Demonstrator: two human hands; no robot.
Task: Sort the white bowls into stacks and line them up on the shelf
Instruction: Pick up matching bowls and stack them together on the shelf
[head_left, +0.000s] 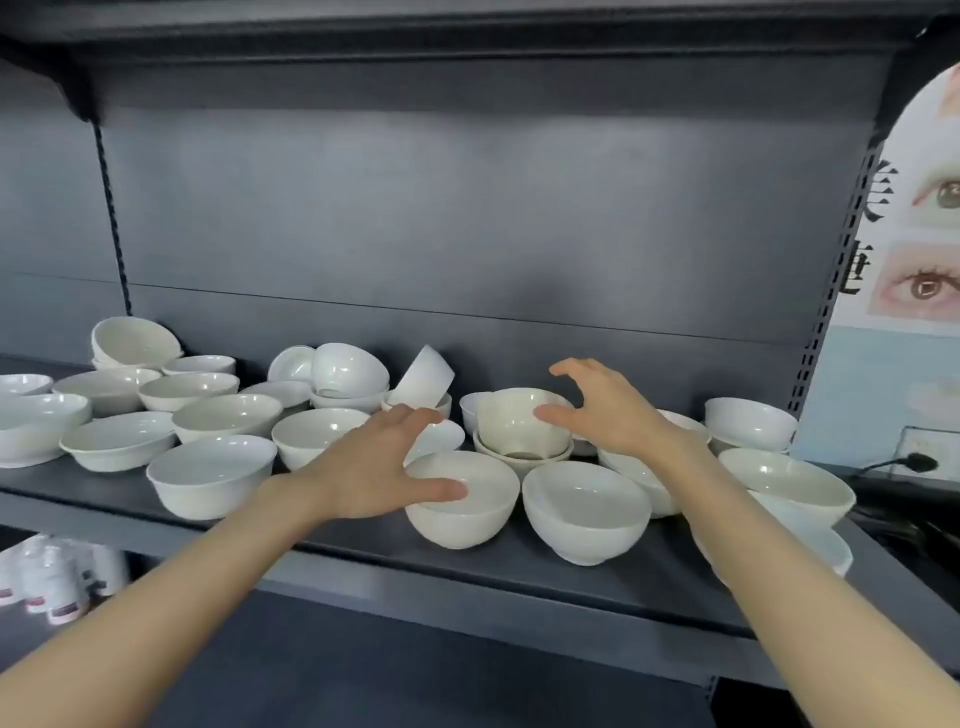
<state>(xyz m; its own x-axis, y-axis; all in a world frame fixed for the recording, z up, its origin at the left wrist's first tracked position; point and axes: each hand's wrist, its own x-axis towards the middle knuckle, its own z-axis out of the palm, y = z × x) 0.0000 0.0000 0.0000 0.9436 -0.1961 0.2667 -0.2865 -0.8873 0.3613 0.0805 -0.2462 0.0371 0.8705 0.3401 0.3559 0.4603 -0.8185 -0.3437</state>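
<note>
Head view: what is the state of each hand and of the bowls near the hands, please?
left hand, open, thumb over the front bowl.
right hand, open, fingers spread beside the cream bowl.
front bowl, upright, empty.
cream bowl, tilted, nested in a short stack.
back bowl, tipped on its side, leaning.

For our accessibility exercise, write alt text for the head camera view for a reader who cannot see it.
Two open hands, left hand and right hand, reach over loose, unsorted white bowls crowding a dark grey shelf. Few are stacked; some lie tipped.
</note>
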